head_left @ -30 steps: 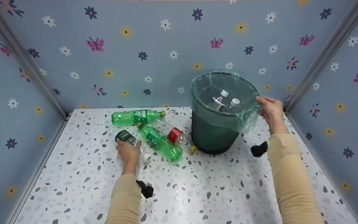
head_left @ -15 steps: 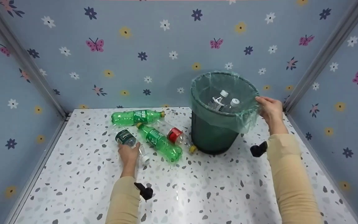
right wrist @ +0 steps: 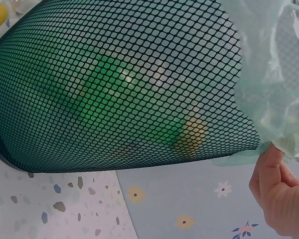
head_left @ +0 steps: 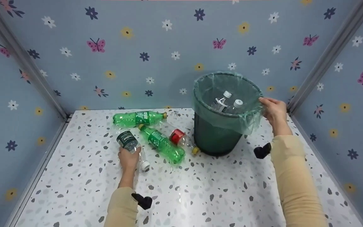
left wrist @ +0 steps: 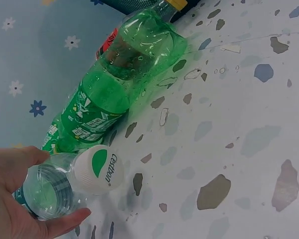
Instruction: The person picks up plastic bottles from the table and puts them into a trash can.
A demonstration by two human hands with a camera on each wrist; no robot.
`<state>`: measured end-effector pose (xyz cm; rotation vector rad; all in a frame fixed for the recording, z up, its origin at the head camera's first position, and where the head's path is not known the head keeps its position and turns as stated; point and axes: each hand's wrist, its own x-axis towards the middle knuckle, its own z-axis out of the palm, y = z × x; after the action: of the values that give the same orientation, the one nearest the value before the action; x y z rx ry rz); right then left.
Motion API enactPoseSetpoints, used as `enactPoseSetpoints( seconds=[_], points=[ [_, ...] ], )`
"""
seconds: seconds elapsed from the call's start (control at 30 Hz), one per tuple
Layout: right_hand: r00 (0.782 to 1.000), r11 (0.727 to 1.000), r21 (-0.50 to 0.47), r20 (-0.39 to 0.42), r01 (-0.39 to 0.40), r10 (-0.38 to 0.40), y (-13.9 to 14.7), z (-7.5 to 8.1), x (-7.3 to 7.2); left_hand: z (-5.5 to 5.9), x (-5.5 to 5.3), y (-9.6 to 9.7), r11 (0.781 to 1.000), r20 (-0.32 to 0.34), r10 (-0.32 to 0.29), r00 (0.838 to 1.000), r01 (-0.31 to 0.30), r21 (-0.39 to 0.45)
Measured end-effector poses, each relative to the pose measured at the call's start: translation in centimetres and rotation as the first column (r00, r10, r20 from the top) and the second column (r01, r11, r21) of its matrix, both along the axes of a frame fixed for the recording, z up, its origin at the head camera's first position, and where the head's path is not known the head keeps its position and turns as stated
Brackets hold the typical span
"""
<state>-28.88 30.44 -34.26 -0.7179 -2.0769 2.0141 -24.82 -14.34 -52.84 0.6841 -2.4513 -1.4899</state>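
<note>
My left hand [head_left: 129, 159] grips a clear water bottle [head_left: 127, 138] with a dark green label, thumb on one side and fingers on the other. Its white cap [left wrist: 98, 169] points back toward me. At the mesh bin [head_left: 216, 135], my right hand [head_left: 275, 110] pinches the rim and the pale green bin liner [right wrist: 269, 99] folded over it. Inside the bin stand clear bottles with white caps [head_left: 227, 94]. Just right of the held bottle lies a green soda bottle [head_left: 162, 143], and behind it another green bottle [head_left: 139, 118].
A clear bottle with a red label [head_left: 177, 136] and yellow cap lies between the green bottle and the bin. Flower-patterned walls [head_left: 156, 41] enclose the speckled white table [head_left: 200, 195] at the back and both sides.
My left hand has drawn back slightly toward me, its hold shifting down the water bottle, whose cap has come a little nearer. My right hand stays at the bin's rim.
</note>
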Motion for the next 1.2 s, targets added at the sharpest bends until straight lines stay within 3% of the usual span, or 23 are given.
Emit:
enactPoseSetpoints(
  seconds=[0.23,0.4,0.57,0.77,0.93,1.2],
  points=[
    [1.000,1.000,-0.004,-0.018,0.010,-0.010,-0.1,-0.2,-0.1,1.2,0.6,0.7,0.999,-0.081,-0.034,0.996,0.033,-0.007],
    [1.000,1.000,0.021,-0.014,0.011,-0.011,0.0,-0.3,-0.1,2.4,0.9,1.5,0.996,-0.166,-0.084,0.983,0.084,-0.011],
    [1.000,1.000,0.003,-0.005,0.008,-0.008,0.0,-0.2,0.0,3.9,1.2,2.5,0.990,-0.192,-0.144,0.971,0.143,-0.019],
    [1.000,1.000,-0.020,-0.018,0.005,-0.005,-0.2,0.1,0.1,5.5,1.6,3.7,0.979,-0.247,-0.202,0.948,0.202,-0.026],
    [1.000,1.000,-0.017,-0.005,0.003,-0.003,-0.1,0.1,0.1,6.9,1.8,4.8,0.967,-0.252,-0.255,0.933,0.246,-0.067],
    [1.000,1.000,0.010,0.002,-0.001,0.001,-0.1,-0.1,-0.1,9.4,2.4,6.3,0.930,-0.258,-0.365,0.894,0.341,-0.135]
  ],
)
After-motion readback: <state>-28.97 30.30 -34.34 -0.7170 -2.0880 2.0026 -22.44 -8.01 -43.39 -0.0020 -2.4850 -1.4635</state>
